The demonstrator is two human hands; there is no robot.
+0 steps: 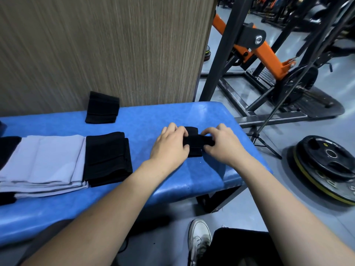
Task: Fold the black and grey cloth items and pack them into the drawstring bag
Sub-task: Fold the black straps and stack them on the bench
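A small black cloth piece [194, 142] lies near the right end of the blue padded bench [146, 120]. My left hand [171, 144] grips its left side and my right hand [222, 144] pinches its right side, so much of it is hidden under my fingers. A folded black stack [107, 158] sits to the left, touching a folded grey stack [44, 162]. Another folded black piece [102, 108] leans against the wooden panel at the back. More black cloth [7, 148] shows at the left edge. No drawstring bag is in view.
A wood-grain panel [99, 48] stands behind the bench. To the right are an orange and black gym machine frame [257, 48], a tripod stand [263, 139] and weight plates [326, 166] on the grey floor. My white shoe [198, 240] is below the bench edge.
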